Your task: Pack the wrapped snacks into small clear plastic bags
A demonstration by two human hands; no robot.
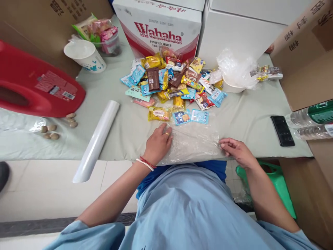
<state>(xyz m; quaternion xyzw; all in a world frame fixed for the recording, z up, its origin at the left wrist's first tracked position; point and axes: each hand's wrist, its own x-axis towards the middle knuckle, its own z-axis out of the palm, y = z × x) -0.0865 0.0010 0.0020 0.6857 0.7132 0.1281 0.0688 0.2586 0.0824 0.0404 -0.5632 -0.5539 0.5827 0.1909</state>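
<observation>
A clear, crinkled plastic bag (194,142) lies flat along the table's front edge, between my two hands. My left hand (158,141) rests on its left side, palm down, fingers lying loosely over the plastic and cloth. At the opposite edge, my right hand (235,149) pinches the plastic between thumb and fingers. Just beyond the bag sit a yellow snack packet (159,114), a blue biscuit packet (182,118) and a light blue packet (199,116). Behind them is a heap of wrapped snacks (179,81) in several colours.
A plastic film roll (97,139) overhangs the front edge at left, near a red jug (39,83) and a paper cup (85,55). A Wahaha carton (161,31) stands behind. Rightward are a white bowl (234,85), a phone (282,130) and bottles (312,116).
</observation>
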